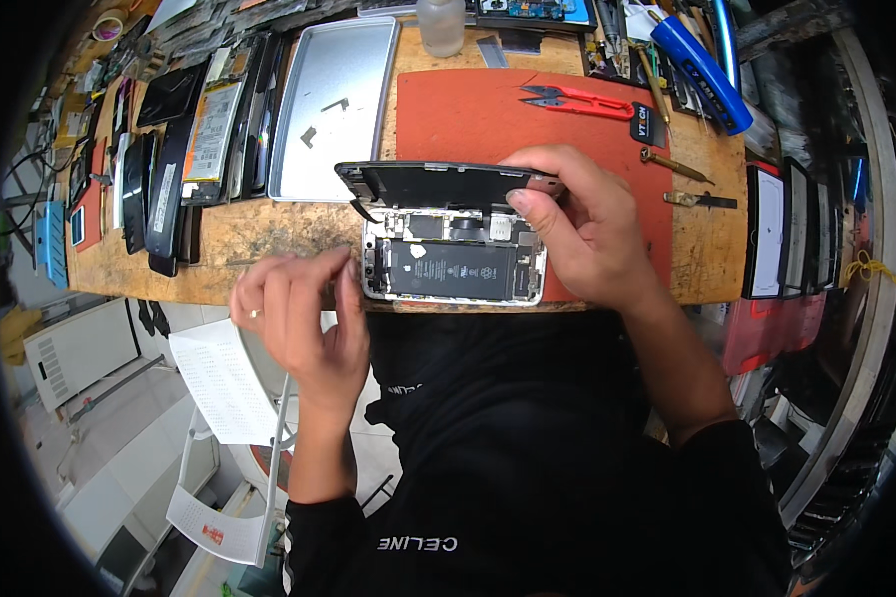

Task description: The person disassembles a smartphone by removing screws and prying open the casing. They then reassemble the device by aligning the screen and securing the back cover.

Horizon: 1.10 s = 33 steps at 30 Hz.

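An opened phone body (pixel 455 269) lies at the near edge of the wooden bench, its black battery and circuit parts showing. Its black screen panel (pixel 438 185) is tilted up on the far side, still joined to the body. My right hand (pixel 582 224) grips the panel's right end, thumb pressing its near edge. My left hand (pixel 299 313) is at the body's left edge, thumb and forefinger pinched together near its corner; whether they hold a small tool or part I cannot tell.
A red mat (pixel 488 114) lies under the phone. A metal tray (pixel 334 104) sits to its left, beside a row of phone parts and batteries (pixel 184 139). Red snips (pixel 577 99), a blue tool (pixel 702 70) and a bottle (pixel 440 25) lie behind. More screens (pixel 782 229) stand right.
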Each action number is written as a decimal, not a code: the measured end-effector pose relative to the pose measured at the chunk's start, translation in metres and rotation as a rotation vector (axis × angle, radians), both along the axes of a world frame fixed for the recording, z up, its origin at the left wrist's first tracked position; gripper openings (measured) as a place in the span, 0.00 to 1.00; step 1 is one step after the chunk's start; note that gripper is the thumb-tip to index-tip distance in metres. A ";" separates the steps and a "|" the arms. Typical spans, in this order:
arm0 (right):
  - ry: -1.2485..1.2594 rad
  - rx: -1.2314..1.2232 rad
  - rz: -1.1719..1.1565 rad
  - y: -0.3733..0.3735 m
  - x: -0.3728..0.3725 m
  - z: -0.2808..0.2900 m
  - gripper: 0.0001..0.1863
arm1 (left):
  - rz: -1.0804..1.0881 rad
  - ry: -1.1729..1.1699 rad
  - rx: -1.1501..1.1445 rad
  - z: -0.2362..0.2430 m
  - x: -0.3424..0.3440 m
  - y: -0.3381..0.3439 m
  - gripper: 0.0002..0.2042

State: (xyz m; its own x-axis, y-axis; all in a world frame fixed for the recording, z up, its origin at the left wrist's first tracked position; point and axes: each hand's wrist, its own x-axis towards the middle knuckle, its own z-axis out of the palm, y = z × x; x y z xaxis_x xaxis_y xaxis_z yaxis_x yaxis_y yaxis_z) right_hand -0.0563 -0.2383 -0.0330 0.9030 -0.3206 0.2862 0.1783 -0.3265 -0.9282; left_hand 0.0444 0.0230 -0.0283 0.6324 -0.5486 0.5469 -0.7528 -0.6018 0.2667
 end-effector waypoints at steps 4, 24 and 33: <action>0.020 0.039 0.014 0.000 0.001 -0.002 0.11 | -0.067 -0.119 0.014 0.009 0.013 -0.009 0.13; -0.098 -0.044 0.006 0.001 0.003 -0.006 0.12 | -0.220 -0.332 0.448 0.029 0.020 -0.022 0.12; -0.108 -0.095 0.025 -0.001 0.004 -0.005 0.11 | -0.241 -0.309 0.536 0.035 0.016 -0.026 0.13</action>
